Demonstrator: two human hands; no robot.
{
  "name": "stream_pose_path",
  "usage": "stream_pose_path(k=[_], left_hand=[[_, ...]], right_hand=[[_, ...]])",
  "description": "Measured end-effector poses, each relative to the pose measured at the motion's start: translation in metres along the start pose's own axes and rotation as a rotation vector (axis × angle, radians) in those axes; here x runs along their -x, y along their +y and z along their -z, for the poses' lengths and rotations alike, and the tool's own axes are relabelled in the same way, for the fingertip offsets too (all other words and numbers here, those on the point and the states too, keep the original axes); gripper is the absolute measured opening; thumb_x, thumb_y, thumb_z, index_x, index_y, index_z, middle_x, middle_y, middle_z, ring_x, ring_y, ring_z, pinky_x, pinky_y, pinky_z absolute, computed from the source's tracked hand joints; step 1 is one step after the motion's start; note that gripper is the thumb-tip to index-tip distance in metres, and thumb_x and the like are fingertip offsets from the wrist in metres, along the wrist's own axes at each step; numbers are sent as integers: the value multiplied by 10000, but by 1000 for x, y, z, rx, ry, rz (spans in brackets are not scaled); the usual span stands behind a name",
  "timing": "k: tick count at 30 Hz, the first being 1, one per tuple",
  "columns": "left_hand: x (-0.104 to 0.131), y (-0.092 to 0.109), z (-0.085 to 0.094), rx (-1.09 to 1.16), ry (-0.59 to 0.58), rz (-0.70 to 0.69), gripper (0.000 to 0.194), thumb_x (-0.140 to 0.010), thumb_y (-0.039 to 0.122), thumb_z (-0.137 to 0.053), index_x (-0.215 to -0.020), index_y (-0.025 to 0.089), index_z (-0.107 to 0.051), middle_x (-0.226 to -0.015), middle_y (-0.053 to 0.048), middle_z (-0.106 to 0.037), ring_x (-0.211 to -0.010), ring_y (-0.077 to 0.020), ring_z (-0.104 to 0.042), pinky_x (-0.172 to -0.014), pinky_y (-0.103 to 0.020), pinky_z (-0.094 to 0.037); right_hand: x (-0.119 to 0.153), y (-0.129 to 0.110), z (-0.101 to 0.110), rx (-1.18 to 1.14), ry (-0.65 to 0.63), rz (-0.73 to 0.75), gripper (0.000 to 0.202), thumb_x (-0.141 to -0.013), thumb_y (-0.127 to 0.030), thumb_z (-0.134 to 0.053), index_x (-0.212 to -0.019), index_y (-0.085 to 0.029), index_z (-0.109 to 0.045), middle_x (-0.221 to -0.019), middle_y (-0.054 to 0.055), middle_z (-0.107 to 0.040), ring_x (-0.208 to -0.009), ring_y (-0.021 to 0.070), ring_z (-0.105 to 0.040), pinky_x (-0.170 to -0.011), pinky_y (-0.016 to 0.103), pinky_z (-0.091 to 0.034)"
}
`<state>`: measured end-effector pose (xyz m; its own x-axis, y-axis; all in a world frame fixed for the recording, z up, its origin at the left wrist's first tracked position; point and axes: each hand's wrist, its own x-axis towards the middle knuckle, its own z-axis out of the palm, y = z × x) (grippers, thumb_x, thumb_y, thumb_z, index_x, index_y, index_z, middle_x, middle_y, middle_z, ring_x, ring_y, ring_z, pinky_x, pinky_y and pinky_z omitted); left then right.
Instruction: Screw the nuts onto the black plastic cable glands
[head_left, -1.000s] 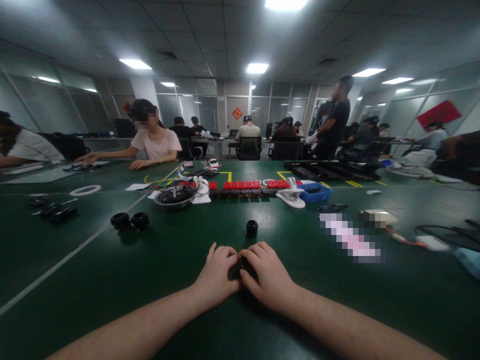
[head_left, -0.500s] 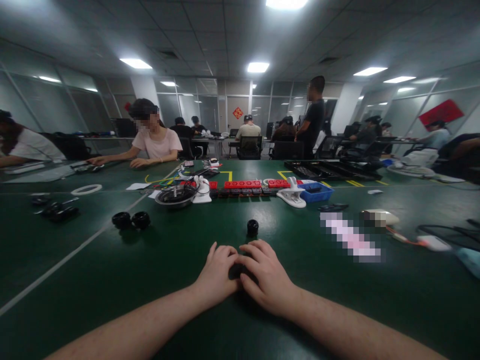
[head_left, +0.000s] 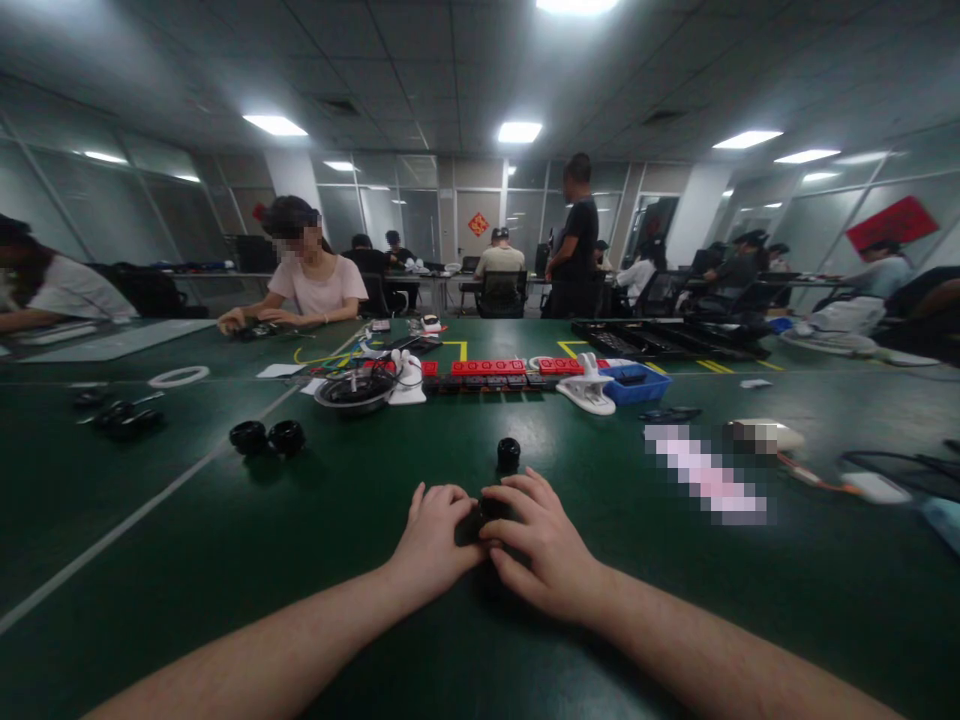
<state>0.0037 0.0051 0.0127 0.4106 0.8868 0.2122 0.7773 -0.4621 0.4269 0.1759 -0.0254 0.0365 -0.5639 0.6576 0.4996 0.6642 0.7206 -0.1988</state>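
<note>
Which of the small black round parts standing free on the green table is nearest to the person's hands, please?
The single black round part, standing alone just beyond the right hand and left hand. The other two sit as a touching pair far off to the left.

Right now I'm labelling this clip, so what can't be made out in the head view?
- Small dark part: mostly covered by the left hand and right hand; shape unclear.
- Grip: fingers hide whether either hand clamps it.
- Two strips on the green table: pixelated.
- Red blocks: markings too small.
- Forearms: cut off by the bottom edge.
</note>
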Motion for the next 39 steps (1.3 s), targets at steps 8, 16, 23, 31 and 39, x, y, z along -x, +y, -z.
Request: stream_pose_path(k=[8,16,23,31,39], left_hand=[[-1,-3,-1,40,24,18,308,-680,479,-547,-880,248,-588,-898,-4,-520,-940,-217,-466,-971,-537,-165],[0,-3,0,40,17,22,314,-678,476,-556,-892,247,-585,-902,-7,-522,-943,-217,-464,-966,-536,-170],[-1,-3,-2,21,18,14,301,-677,463,-564,-880,241,-584,-895,-3,-522,-937,-216,-468,-970,-543,-159],[-1,0,-1,0,-17,-58,299,-675,453,-566,-862,220,-578,-915,-12,-511,-930,-210,-466,-983,-532,-154],[-1,0,-1,34,-93,-127,266,-633,294,-610,-880,205,-571,-935,-22,-504,-931,-205,-452,-986,-476,-198]], right_hand=[[-1,11,-3,26,73,-70,187,-780,-244,-453,-718,-205,-626,-1071,45,-554,-1069,218,-393,-985,464,-214],[-2,14,-4,86,62,-215,265,-829,-285,-415,-698,-189,-625,-1117,61,-537,-1084,231,-378,-983,496,-196],[-5,9,-5,65,-17,-295,295,-836,-345,-392,-803,-173,-628,-1178,94,-494,-1125,252,-346,-977,502,-203],[-6,9,-11,65,-37,-304,316,-780,-446,-459,-876,-172,-585,-1159,99,-490,-1111,254,-354,-984,481,-193],[-7,9,-15,31,-26,-254,462,-578,-540,-633,-865,-183,-572,-1088,93,-512,-1062,259,-389,-967,483,-204]])
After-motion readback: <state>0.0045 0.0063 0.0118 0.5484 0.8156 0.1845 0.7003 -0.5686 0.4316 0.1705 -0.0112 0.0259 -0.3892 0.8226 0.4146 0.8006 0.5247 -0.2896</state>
